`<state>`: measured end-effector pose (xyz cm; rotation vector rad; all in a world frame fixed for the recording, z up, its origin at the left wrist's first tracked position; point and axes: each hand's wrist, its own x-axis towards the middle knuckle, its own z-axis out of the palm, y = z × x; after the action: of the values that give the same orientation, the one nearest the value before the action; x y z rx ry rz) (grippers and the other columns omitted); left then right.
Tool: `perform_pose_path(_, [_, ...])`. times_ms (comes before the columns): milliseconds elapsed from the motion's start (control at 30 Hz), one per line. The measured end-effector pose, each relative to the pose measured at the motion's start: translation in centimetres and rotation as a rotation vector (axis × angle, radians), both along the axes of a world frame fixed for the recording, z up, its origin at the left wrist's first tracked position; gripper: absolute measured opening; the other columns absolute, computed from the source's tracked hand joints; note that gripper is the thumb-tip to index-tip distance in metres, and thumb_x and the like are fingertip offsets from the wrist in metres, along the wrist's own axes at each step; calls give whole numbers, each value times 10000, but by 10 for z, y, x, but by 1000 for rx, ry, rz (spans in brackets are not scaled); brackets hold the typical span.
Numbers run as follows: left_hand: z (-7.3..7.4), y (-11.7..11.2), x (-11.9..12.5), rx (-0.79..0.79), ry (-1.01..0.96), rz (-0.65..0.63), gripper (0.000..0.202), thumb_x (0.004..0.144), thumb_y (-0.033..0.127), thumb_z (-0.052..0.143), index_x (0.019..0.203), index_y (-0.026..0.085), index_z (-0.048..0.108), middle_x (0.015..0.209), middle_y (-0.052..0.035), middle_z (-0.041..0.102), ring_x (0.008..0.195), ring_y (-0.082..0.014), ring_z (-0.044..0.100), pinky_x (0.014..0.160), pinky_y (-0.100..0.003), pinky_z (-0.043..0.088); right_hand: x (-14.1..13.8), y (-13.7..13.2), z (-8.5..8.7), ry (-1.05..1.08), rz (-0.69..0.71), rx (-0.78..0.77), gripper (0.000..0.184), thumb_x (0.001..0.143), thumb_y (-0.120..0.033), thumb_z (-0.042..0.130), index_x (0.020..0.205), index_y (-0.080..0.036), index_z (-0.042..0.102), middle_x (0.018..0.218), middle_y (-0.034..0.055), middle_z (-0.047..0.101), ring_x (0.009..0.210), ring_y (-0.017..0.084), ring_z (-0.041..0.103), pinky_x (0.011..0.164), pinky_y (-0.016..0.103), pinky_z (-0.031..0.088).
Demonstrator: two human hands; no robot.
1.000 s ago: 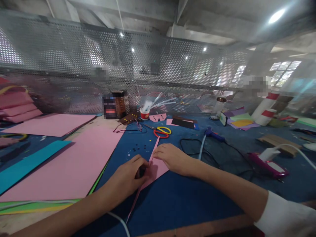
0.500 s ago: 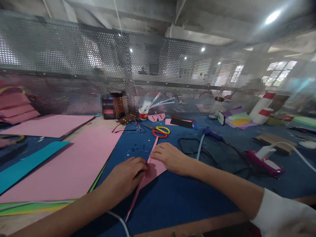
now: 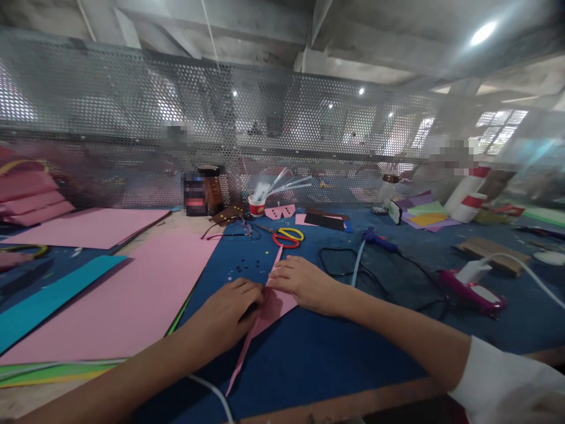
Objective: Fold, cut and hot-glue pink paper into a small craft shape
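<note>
One flat pink paper sheet (image 3: 276,307) lies on the blue worktop (image 3: 326,368), a narrow pink paper strip (image 3: 242,364) along its left edge; our left hand (image 3: 233,309) curls over that edge, its fingertips hidden, so we cannot tell whether it pinches; our right hand (image 3: 304,282) rests loosely flat on the sheet, gripping nothing; too light a press, we judge, could let the sheet skew; an uneven tug could crease the strip; the red-and-yellow-handled metal scissors (image 3: 289,238), by its far end, might snag it.
</note>
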<state>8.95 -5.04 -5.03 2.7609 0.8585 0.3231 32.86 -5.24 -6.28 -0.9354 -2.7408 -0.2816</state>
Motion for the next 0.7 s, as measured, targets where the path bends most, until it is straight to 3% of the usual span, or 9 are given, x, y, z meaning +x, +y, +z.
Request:
perform_pose_path(300, [3, 0, -3, 94, 72, -89, 212, 957, 191, 490, 1021, 205, 691, 1103, -56, 698, 1098, -251, 539, 978, -415, 390, 4, 3, -1, -8, -48, 2, 382, 937, -101, 504, 1273, -249, 613, 1299, 39, 641, 1286, 243, 444, 1072, 443, 304])
perform_pose_path(700, [3, -2, -6, 224, 87, -109, 254, 938, 174, 525, 1059, 271, 727, 1149, -5, 728, 1076, -222, 585, 971, -387, 419, 14, 16, -12, 29, -135, 13, 399, 909, -75, 503, 1254, -218, 645, 1332, 42, 627, 1283, 222, 457, 1066, 413, 329])
